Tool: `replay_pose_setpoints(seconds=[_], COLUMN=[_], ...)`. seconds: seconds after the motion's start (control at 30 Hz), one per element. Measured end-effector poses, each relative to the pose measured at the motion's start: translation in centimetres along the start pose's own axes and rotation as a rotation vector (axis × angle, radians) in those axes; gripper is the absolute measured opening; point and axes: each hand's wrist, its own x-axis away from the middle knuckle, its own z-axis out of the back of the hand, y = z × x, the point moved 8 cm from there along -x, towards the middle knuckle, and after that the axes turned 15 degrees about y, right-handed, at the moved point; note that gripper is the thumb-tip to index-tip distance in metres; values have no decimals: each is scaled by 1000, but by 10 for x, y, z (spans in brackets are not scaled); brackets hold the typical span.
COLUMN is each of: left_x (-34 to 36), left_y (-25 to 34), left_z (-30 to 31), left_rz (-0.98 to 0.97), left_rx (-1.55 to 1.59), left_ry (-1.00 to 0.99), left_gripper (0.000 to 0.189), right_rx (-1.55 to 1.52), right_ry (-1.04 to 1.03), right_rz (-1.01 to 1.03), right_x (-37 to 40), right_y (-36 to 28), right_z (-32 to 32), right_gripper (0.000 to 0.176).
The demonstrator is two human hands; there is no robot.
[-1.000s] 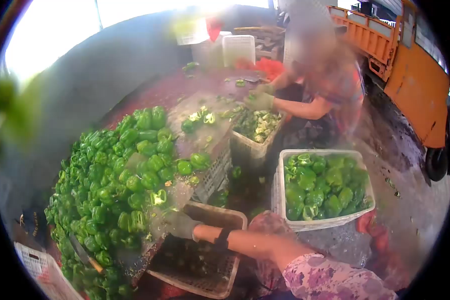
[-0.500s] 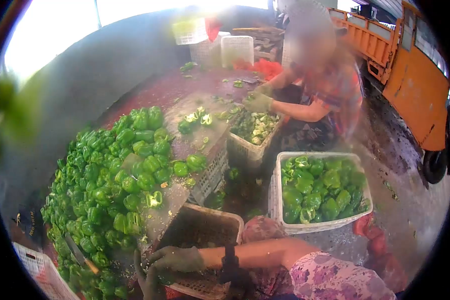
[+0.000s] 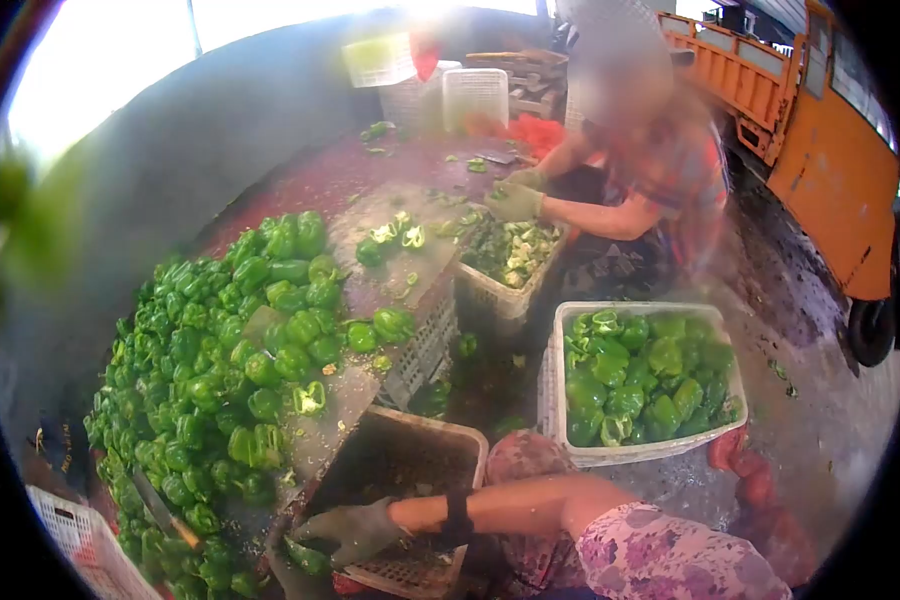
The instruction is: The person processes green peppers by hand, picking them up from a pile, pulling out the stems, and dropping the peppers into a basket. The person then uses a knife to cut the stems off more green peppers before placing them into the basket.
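Observation:
At the bottom of the head view, both my hands wear grey-green gloves and meet at the table's near edge. A green bell pepper [image 3: 308, 558] lies between them. My left hand [image 3: 282, 568], partly cut off and dim, is closed around its far side. My right hand [image 3: 352, 530], with a black band at the wrist, has its fingers bent over the pepper from the other side. Beside them a large heap of green bell peppers [image 3: 195, 370] covers the table, with a wooden-handled knife [image 3: 165, 510] lying on it. Below my right hand stands a crate [image 3: 475, 440], dark inside.
A white crate of green peppers [image 3: 560, 400] stands to the right. Across the table a gloved co-worker [image 3: 660, 190] works over a crate of pepper pieces [image 3: 510, 295]. Cut pepper halves [image 3: 410, 237] lie on the table. An orange truck [image 3: 830, 170] is at the far right.
My hands have shifted slightly, and a green pepper now shows between them where none was visible before. The co-worker's hands have hardly moved.

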Motion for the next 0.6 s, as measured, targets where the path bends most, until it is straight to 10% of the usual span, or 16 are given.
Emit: replay_pose_setpoints(seconds=[0.23, 0.53, 0.6], left_x=[61, 50, 56], left_y=[9, 0, -2], left_z=[-51, -35, -40], left_rz=[21, 67, 132], left_rx=[29, -199, -190], left_ry=[225, 42, 47], left_gripper=[47, 47, 46], right_rx=[111, 169, 89], right_ry=[-17, -89, 6], right_rz=[126, -48, 66], right_x=[-12, -3, -3], right_y=[28, 13, 35], right_z=[-24, -7, -20], right_gripper=[72, 86, 65])
